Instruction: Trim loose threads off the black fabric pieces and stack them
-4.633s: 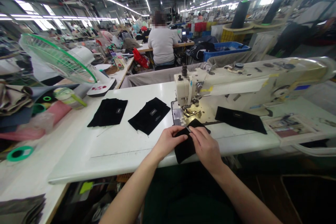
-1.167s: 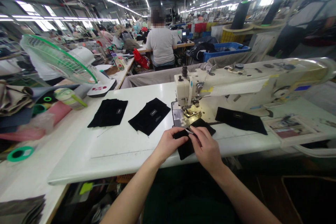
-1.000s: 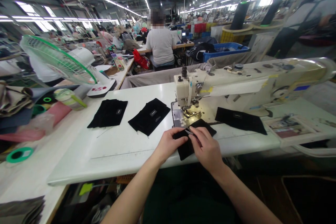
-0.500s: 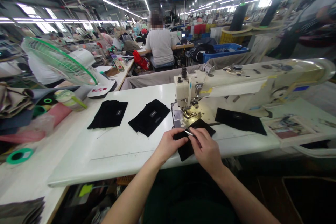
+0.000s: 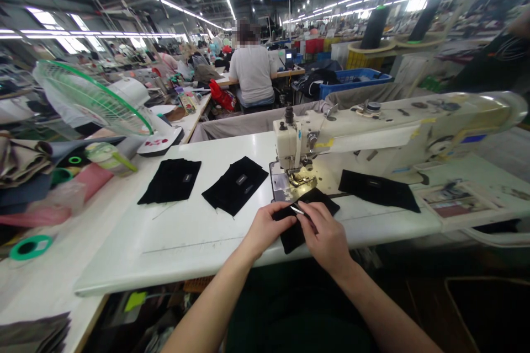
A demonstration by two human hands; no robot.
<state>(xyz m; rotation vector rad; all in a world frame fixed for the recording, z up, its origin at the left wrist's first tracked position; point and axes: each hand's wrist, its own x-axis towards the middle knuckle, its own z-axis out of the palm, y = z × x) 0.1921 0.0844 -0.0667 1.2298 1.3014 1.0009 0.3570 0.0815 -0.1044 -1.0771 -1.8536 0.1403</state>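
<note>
diagonally angled black fabric piece (image 5: pixel 293 238)

An industrial sewing machine (image 5: pixel 372 140) stands on my white worktop (image 5: pixel 116 253), black fabric panels (image 5: pixel 234 185) (image 5: pixel 169 181) to its left and another (image 5: pixel 379 192) to its right; beyond, a green-rimmed electric fan (image 5: pixel 93 98), a blue crate (image 5: pixel 356 80), and a seated co-worker (image 5: pixel 252 74) in a grey T-shirt, back turned.

left hand (image 5: pixel 269 227) | right hand (image 5: pixel 327 240) | holding black fabric (image 5: pixel 295 236) | small metal tool (image 5: pixel 297 210) (barely visible) between
</note>
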